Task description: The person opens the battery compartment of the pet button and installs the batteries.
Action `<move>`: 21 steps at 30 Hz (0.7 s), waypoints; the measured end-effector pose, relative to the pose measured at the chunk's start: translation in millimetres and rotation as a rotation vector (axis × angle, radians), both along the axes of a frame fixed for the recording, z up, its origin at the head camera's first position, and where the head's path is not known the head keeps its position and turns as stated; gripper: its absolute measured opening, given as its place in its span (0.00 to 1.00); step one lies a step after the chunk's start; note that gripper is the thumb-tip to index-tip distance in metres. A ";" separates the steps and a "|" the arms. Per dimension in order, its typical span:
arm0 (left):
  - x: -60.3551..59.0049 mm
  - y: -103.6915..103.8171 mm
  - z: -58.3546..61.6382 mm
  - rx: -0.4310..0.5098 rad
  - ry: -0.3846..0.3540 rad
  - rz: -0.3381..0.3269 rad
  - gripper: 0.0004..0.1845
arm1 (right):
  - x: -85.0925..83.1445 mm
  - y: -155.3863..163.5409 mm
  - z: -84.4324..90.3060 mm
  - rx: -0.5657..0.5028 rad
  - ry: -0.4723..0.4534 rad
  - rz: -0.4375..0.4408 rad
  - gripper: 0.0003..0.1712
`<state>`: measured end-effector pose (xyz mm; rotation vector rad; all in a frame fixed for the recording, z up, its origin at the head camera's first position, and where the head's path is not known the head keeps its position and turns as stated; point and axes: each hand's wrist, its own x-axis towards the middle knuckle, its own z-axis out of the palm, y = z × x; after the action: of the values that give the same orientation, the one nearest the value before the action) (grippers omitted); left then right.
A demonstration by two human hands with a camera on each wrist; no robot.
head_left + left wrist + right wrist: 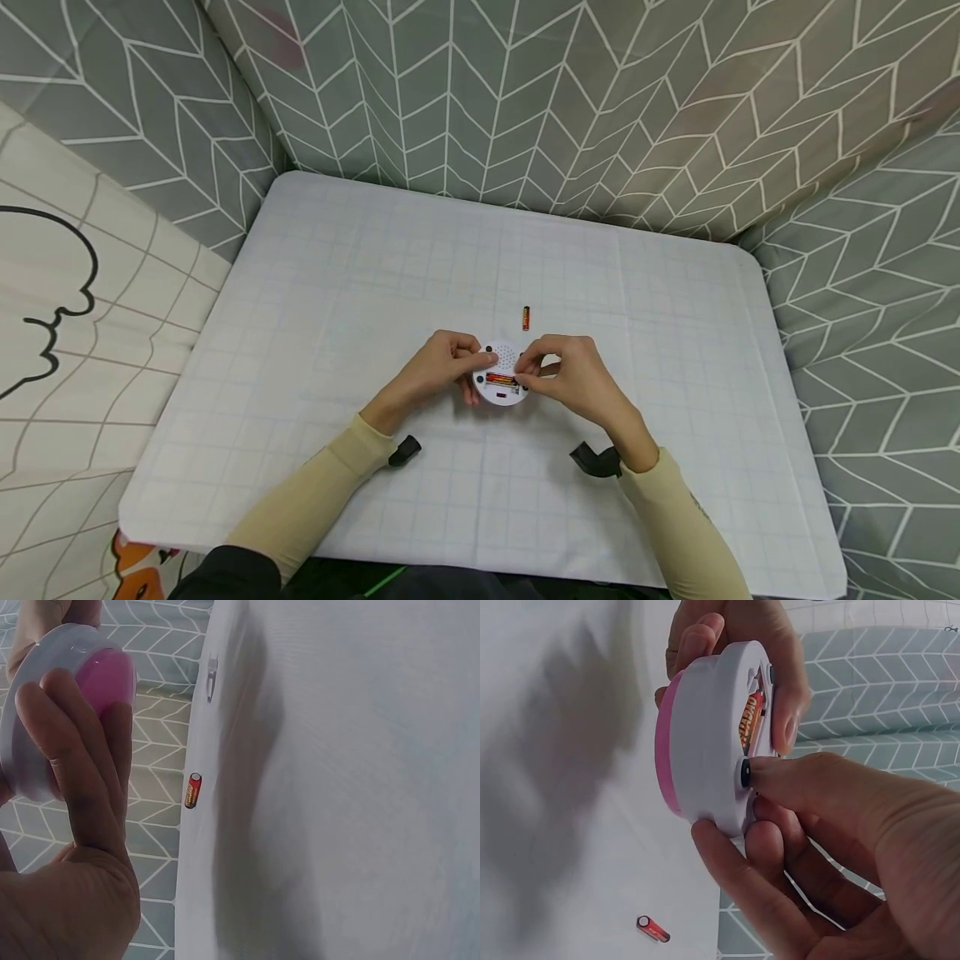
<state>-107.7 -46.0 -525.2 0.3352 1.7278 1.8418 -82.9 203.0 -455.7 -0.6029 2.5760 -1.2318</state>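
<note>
A round white device (501, 377) with a pink face (665, 742) is held bottom-up above the table in both hands. Its battery bay shows a red battery (501, 380) (750, 718) seated inside. My left hand (442, 367) grips the device's left rim, fingers curled under it (71, 750). My right hand (567, 377) holds the right rim, with thumb and fingertips (780, 776) at the battery bay. A second red battery (527, 317) (193, 790) (653, 928) lies loose on the table just beyond the device.
The white gridded table (337, 275) is walled by grey chevron fabric (525, 100) at the back and sides. Black wrist mounts (598, 460) sit under both forearms. A cream printed sheet (67, 333) hangs at the left.
</note>
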 end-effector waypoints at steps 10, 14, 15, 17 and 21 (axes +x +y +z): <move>-0.9 -0.1 -0.6 -0.008 -0.010 0.010 0.17 | 0.6 1.5 -4.8 -0.060 0.018 -0.036 0.07; -1.8 0.0 -0.6 -0.010 -0.015 0.017 0.15 | -1.0 2.6 -7.8 -0.058 0.032 -0.048 0.06; -2.0 0.0 -0.5 -0.012 -0.016 0.019 0.15 | -1.6 3.0 -8.2 -0.056 0.038 -0.051 0.06; -2.5 0.0 -0.7 -0.013 -0.020 0.024 0.15 | -2.9 3.4 -8.2 -0.052 0.052 -0.059 0.06; -3.5 -1.0 -0.7 -0.011 -0.027 0.035 0.15 | -9.2 5.7 -8.8 -0.042 0.095 -0.108 0.05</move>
<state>-111.2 -46.9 -525.9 0.2767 1.7353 1.8523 -92.2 208.7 -464.5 -0.5492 2.6991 -1.3247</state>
